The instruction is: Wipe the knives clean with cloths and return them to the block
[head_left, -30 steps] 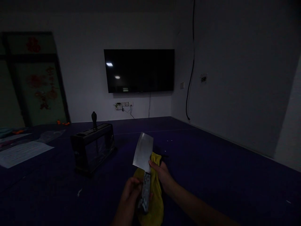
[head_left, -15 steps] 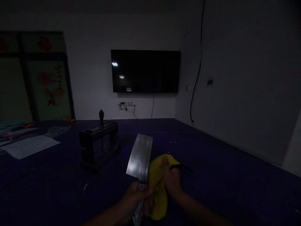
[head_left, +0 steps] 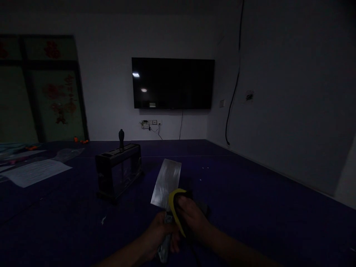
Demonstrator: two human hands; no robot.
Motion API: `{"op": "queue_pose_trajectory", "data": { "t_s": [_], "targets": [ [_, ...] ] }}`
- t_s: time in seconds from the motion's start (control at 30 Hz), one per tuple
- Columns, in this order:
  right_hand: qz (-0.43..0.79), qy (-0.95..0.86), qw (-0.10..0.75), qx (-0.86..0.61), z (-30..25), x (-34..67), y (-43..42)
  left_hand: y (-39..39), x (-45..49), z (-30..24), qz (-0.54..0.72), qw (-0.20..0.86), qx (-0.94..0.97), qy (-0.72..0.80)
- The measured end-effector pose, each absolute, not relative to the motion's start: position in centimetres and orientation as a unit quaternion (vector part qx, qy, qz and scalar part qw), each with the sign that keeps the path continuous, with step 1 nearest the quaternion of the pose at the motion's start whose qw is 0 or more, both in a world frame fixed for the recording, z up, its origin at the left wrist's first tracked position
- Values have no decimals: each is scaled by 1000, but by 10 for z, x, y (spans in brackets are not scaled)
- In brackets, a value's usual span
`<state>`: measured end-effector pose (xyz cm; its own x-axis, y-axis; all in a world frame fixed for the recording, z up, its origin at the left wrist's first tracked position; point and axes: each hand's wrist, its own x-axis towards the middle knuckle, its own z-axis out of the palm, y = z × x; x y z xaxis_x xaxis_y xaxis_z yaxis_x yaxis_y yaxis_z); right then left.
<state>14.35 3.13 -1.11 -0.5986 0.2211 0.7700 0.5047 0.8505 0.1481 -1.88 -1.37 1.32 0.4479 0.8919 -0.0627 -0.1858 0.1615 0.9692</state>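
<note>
My left hand (head_left: 160, 233) is wrapped round the handle of a cleaver (head_left: 167, 181), whose broad metal blade points up and away from me. In my right hand (head_left: 191, 215) is a yellow cloth (head_left: 172, 200) with a dark side, bunched under the fingers. The cloth lies against the lower right part of the blade, close to the handle. Left of the cleaver stands a black knife block (head_left: 118, 152) with clear side panels, and one dark-handled knife (head_left: 121, 139) sticks up out of it.
The dark blue table (head_left: 236, 207) stretches to the wall. Printed paper (head_left: 36, 172) and a clear plastic bag (head_left: 68, 154) lie at the left, with small orange pieces (head_left: 83, 141) behind. A white scrap (head_left: 103, 220) lies nearer. A television (head_left: 174, 83) hangs on the far wall.
My right hand has moved left with the yellow cloth, from beside the cleaver onto the base of its blade. The cloth is now more folded. My left hand keeps its grip.
</note>
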Motion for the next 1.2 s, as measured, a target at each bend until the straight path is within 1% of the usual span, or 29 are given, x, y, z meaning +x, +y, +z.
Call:
{"op": "queue_pose_trajectory", "data": {
  "t_s": [0.1, 0.27, 0.4, 0.63, 0.83, 1.03, 1.2],
  "targets": [
    [-207, -899, 348, -164, -2, 145, 27, -11, -23, 9, 371, 693, 516, 340],
    [-161, -939, 263, -154, 11, 150, 21, -12, -22, 4, 384, 675, 519, 358],
    [-137, -952, 221, -162, 14, 156, 25, -12, -21, 7, 372, 660, 538, 370],
    [-130, -955, 185, -191, 15, 160, 26, 0, -27, 7, 334, 628, 600, 365],
    [-109, -950, 194, -219, 13, 160, 23, -2, -21, 9, 354, 608, 595, 389],
    [-88, -949, 196, -229, 11, 158, 24, 1, -22, 9, 339, 611, 604, 383],
    [-89, -936, 181, -288, 9, 158, 25, 8, -22, 2, 358, 607, 597, 383]
  ]
}}
